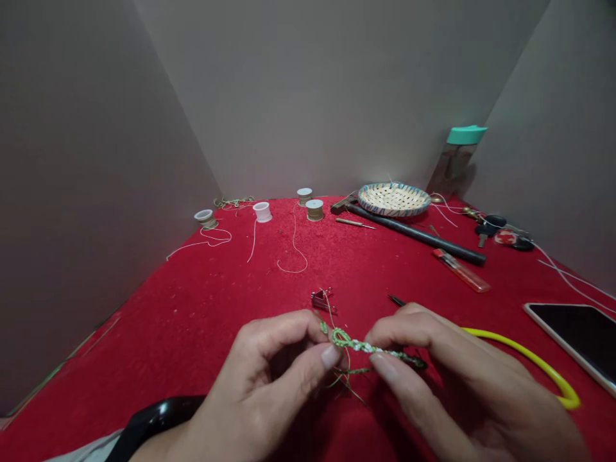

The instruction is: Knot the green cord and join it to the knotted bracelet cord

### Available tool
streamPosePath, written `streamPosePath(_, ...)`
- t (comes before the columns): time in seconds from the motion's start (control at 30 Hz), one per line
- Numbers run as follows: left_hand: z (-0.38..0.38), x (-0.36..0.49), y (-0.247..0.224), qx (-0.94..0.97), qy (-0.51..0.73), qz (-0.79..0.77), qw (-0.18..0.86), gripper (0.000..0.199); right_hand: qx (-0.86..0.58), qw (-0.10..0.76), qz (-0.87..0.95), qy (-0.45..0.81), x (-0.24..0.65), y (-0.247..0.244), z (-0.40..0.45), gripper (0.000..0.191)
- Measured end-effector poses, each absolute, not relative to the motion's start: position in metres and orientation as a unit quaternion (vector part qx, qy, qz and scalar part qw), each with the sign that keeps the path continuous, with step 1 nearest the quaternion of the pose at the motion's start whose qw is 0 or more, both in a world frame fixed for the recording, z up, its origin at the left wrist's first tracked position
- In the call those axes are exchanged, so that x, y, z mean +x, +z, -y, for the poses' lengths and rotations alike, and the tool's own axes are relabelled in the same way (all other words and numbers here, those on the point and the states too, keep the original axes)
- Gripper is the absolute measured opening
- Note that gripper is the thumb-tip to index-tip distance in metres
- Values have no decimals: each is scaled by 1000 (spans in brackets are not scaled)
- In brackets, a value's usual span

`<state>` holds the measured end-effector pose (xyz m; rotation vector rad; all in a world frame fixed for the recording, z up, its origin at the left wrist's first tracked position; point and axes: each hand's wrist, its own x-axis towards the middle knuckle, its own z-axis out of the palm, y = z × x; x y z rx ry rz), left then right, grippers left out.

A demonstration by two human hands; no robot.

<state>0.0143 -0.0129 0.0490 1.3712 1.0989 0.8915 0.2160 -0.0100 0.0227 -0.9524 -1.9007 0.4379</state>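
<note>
A thin braided cord (359, 346) in green and white stretches between my hands, low in the middle of the head view. My left hand (283, 366) pinches its looped left end between thumb and forefinger. With thumb and forefinger, my right hand (433, 366) holds the braid a little farther right. Loose thin threads (353, 388) hang below my left fingertips, and one thread rises toward a dark binder clip (321, 300) lying just beyond. A dark pointed tip (396, 299) shows behind my right hand; the rest of that tool is hidden.
Thread spools (314, 210) stand at the back of the red cloth (231, 289). A woven basket (394, 199), a hammer (418, 233), an awl (355, 223), a cutter (461, 271), keys (491, 226) and a lidded bottle (457, 157) are farther right. A phone (577, 340) and yellow-handled tool (524, 355) lie nearer.
</note>
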Motion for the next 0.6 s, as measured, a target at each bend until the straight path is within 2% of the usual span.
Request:
streamPosePath(0.13,14,10,47,590,357,-459,560,33,-371,494,766,177,218,19,7,23)
streamPosePath(0.3,11,10,44,565,351,-443,601,33,-408,510,717,245,216,26,9,22)
streamPosePath(0.47,9,11,43,487,357,-424,675,28,-477,535,538,443,205,38,17,16)
streamPosePath(0.6,8,11,47,455,393,-402,691,26,-486,488,458,562,205,47,21,12)
